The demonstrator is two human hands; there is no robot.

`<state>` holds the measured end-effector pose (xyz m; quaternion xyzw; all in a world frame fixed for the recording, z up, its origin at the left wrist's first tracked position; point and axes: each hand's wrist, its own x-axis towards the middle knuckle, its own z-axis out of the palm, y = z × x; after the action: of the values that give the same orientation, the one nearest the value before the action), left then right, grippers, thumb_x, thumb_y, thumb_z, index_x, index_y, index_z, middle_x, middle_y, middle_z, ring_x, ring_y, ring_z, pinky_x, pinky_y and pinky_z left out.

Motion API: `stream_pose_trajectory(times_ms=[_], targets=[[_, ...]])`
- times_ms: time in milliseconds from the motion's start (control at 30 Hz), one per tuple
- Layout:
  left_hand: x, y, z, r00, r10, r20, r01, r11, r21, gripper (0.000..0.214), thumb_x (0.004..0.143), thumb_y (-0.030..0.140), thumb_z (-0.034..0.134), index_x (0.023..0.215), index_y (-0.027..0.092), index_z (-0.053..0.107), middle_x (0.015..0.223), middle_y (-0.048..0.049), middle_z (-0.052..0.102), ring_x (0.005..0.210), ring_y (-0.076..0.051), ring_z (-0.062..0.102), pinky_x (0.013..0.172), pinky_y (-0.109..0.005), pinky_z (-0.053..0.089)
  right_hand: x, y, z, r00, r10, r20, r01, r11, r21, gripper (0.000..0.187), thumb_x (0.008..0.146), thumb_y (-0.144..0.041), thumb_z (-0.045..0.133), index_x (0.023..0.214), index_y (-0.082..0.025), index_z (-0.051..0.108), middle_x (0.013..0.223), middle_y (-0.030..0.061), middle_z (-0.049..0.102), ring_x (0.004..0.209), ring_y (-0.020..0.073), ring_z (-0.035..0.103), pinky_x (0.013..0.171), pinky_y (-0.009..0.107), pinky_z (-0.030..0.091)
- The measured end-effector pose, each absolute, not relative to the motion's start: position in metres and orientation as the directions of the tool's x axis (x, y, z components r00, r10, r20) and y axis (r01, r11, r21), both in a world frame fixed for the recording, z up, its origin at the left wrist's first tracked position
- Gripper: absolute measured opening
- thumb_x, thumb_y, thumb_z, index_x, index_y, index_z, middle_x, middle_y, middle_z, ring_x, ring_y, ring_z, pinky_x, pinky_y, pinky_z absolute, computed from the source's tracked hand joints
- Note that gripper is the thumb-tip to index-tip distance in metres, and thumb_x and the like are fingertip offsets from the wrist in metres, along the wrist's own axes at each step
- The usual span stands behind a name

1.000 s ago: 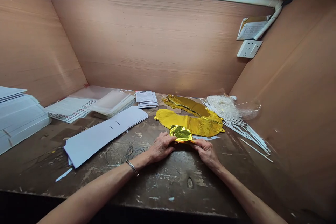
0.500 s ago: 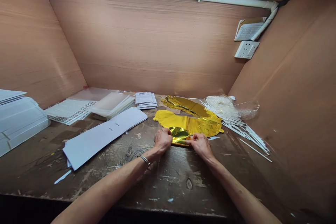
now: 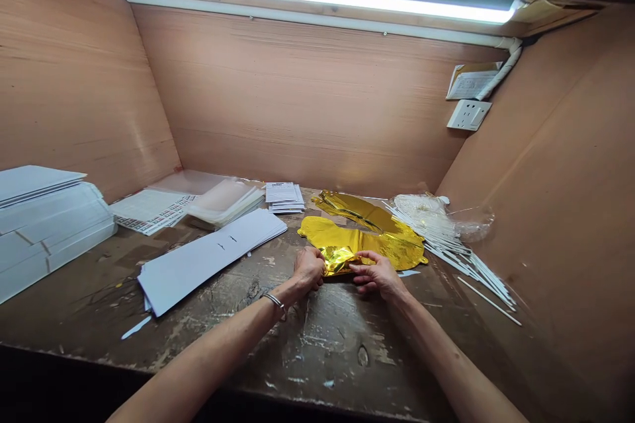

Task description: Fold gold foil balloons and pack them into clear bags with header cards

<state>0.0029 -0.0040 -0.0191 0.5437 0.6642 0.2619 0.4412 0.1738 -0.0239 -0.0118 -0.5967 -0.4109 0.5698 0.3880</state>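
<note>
A shiny gold foil balloon [image 3: 337,256], folded into a small packet, lies on the worktable in front of me. My left hand [image 3: 309,268] is closed on its left end, the fingertips partly hidden. At the right end, my right hand [image 3: 380,273] holds the edge between thumb and forefinger, its other fingers curled loosely below. Just behind lies a flat, unfolded gold foil balloon [image 3: 391,248], partly covered by the packet and my fingers. Beyond it rests a curved pile of more gold foil balloons [image 3: 360,210].
White sticks [image 3: 473,268] spread beside a clear plastic bag [image 3: 476,221] on the right. Leftward lie long white cards [image 3: 208,261], clear plastic sleeves [image 3: 225,201], printed sheets [image 3: 153,211], small printed slips [image 3: 284,195] and stacked white boxes [image 3: 54,231]. Wooden walls enclose the table [image 3: 278,350].
The view has tilted up, showing more of the lamp. My right hand's fingers have loosened and spread somewhat at the packet's right end. My left hand keeps its grip.
</note>
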Motion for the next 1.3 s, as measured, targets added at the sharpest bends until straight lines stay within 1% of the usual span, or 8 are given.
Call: stream_pose_trajectory(times_ms=[267,367,467,600,700,867,1067,1300], targets=[[0.003,-0.007,-0.012,0.0,0.963,-0.271,0.594,0.218,0.774,0.013,0.068,0.016,0.049,0.076,0.01,0.058,0.045,-0.006,0.056,0.045,-0.021,0.058,0.045,-0.03,0.045,0.169,-0.021,-0.025,0.154,0.91,-0.384,-0.051,-0.381,-0.923,0.031,0.056,-0.008,0.067,0.068,-0.018,0.041,0.042,-0.0053,0.052,0.035,0.0117,0.053,0.03,0.021,0.045],[0.001,-0.024,-0.007,0.076,0.997,0.025,0.694,-0.071,0.716,0.03,0.07,0.026,0.054,0.097,0.013,0.054,0.086,-0.0146,0.062,0.086,-0.028,0.058,0.071,-0.04,0.045,0.17,-0.021,-0.023,0.166,0.903,-0.396,-0.069,-0.39,-0.918,0.031,0.058,-0.004,0.061,0.078,-0.018,0.041,0.044,-0.0057,0.053,0.033,0.0117,0.051,0.028,0.021,0.042],[-0.001,-0.042,-0.013,0.482,0.75,0.453,0.712,-0.636,0.296,0.035,0.076,0.027,0.05,0.109,0.014,0.048,0.114,-0.0164,0.05,0.112,-0.031,0.039,0.09,-0.05,0.028,0.168,-0.023,-0.019,0.146,0.903,-0.405,-0.079,-0.398,-0.914,0.032,0.059,-0.005,0.057,0.083,-0.017,0.04,0.05,-0.0047,0.056,0.035,0.0105,0.052,0.031,0.021,0.042],[-0.005,-0.044,-0.019,0.709,0.52,0.477,0.6,-0.8,-0.019,0.028,0.084,0.012,0.029,0.095,0.011,0.054,0.095,-0.0161,0.058,0.1,-0.027,0.048,0.089,-0.049,0.026,0.162,-0.031,-0.008,0.094,0.908,-0.408,-0.034,-0.407,-0.913,0.035,0.06,-0.009,0.058,0.089,-0.015,0.042,0.053,-0.0027,0.056,0.037,0.0113,0.052,0.036,0.025,0.044],[-0.008,-0.03,-0.002,0.685,0.619,0.385,0.646,-0.76,0.071,0.025,0.08,0.012,0.034,0.076,0.012,0.06,0.07,-0.0103,0.061,0.073,-0.02,0.055,0.079,-0.039,0.035,0.162,-0.037,0.009,0.099,0.95,-0.296,0.059,-0.303,-0.951,0.041,0.062,-0.023,0.062,0.098,-0.016,0.045,0.065,0.0017,0.06,0.049,0.0151,0.057,0.046,0.03,0.047],[-0.018,-0.004,0.045,0.542,0.811,0.219,0.666,-0.574,0.476,0.021,0.063,0.007,0.048,0.07,0.016,0.065,0.057,-0.0007,0.059,0.058,-0.012,0.05,0.06,-0.024,0.037,0.166,-0.036,0.032,-0.18,0.931,0.316,0.502,0.363,-0.784,0.042,0.056,-0.037,0.067,0.095,-0.021,0.061,0.098,0.0041,0.061,0.09,0.0222,0.054,0.078,0.032,0.041],[-0.039,0.023,0.046,0.451,0.874,-0.183,0.382,-0.003,0.924,0.014,0.046,0.01,0.069,0.059,0.011,0.063,0.046,0.003,0.055,0.044,-0.009,0.046,0.046,-0.02,0.035,0.147,-0.024,0.023,-0.259,0.966,-0.023,0.194,0.029,-0.981,0.021,0.059,-0.032,0.064,0.057,-0.011,0.063,0.048,-0.0017,0.056,0.047,0.0097,0.049,0.048,0.02,0.038],[-0.049,0.024,0.015,0.344,0.861,-0.376,-0.014,0.405,0.914,0.022,0.042,0.012,0.076,0.053,0.007,0.058,0.048,-0.0018,0.058,0.047,-0.011,0.054,0.053,-0.025,0.045,0.135,-0.007,0.006,-0.223,0.894,-0.388,-0.069,-0.411,-0.909,0.014,0.051,-0.012,0.068,0.049,-0.011,0.054,0.043,-0.0006,0.054,0.037,0.0082,0.048,0.039,0.02,0.038]])
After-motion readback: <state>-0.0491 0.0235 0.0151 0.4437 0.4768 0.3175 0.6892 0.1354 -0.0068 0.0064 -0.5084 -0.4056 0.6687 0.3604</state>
